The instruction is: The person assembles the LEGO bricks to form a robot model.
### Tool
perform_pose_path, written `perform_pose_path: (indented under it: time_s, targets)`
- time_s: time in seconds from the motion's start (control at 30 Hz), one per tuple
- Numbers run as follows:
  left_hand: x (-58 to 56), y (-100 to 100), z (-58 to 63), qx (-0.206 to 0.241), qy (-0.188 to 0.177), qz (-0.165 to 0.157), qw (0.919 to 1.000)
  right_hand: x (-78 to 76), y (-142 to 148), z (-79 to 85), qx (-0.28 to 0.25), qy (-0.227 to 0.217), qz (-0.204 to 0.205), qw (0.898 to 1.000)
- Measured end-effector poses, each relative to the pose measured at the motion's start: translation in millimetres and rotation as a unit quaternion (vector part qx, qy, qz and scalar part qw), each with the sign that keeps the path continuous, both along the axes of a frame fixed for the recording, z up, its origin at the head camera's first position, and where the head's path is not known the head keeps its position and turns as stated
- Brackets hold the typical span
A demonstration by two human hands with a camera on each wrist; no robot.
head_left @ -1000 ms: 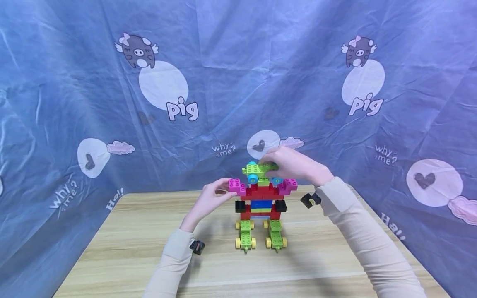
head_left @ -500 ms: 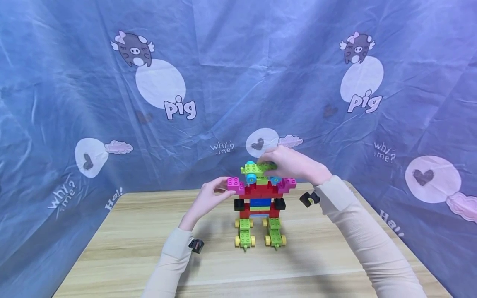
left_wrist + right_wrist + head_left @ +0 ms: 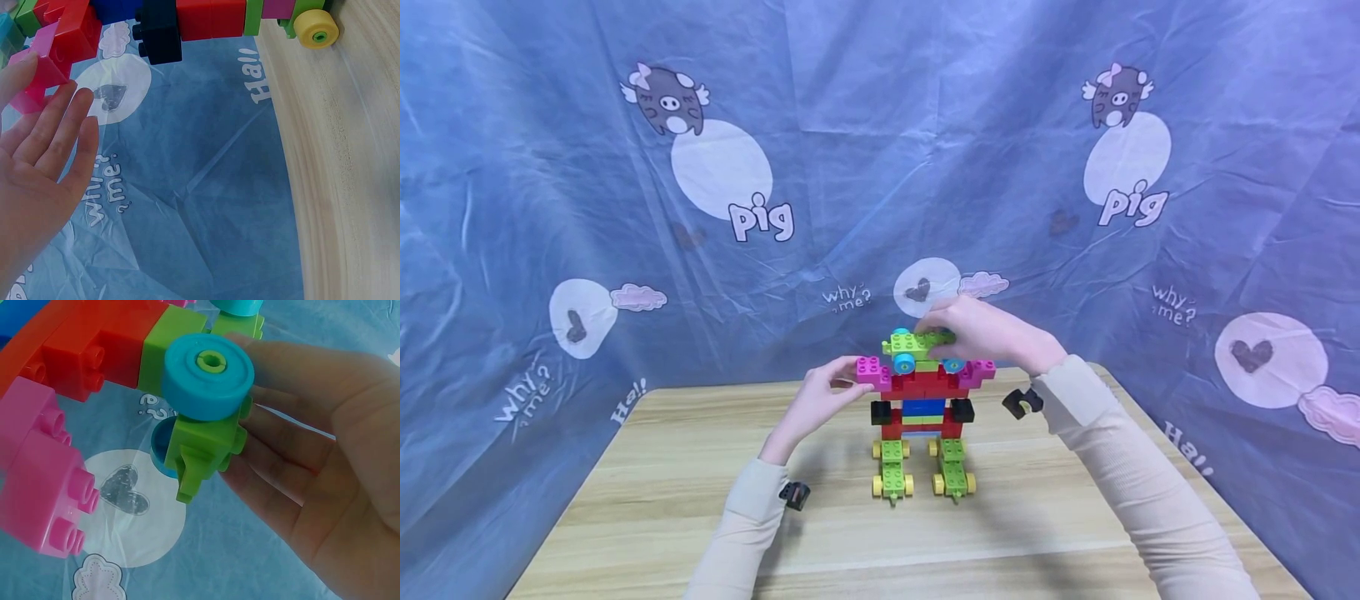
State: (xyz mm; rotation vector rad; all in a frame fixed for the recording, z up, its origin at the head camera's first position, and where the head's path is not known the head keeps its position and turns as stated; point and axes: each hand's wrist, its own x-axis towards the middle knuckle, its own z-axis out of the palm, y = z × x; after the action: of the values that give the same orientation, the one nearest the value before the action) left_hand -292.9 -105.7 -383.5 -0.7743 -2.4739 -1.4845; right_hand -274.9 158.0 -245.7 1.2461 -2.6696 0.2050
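A robot-shaped figure of toy building bricks stands on the table (image 3: 647, 483). On top, my right hand (image 3: 981, 333) grips a lime-green wheeled base (image 3: 910, 342) with blue wheels (image 3: 208, 376), thumb and fingers on either side. Right beneath that base is a green brick (image 3: 165, 353) above the red bricks (image 3: 917, 385). At the figure's left shoulder, my left hand (image 3: 823, 400) pinches a pink brick (image 3: 869, 367) between thumb and fingers. Another pink brick (image 3: 44, 494) sticks out at the right shoulder. The right fingers partly hide the wheeled base in the head view.
Black bricks (image 3: 882, 412) jut from the figure's sides around a blue middle (image 3: 923, 408). Its feet are green wheeled bases (image 3: 893, 479) with yellow wheels. A blue printed cloth (image 3: 865, 167) hangs behind and beside the table.
The green wheeled base has come down slightly toward the bricks below it, with my right hand on it. My left hand keeps its hold on the pink brick. The head view has shifted a little.
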Motion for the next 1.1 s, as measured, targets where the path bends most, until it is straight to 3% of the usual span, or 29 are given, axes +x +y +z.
perform_pose_path:
  time_s: [0.47,1.1]
  targets:
    - [0.4,0.2,-1.9,0.001,0.005,-0.002,1.0,1.6,-0.3,0.9,0.017,0.009,0.014,1.0]
    - [-1.0,-0.5,0.2,-0.003,0.006,-0.001,1.0,-3.4,0.3,0.8,0.0,-0.001,0.026,1.0]
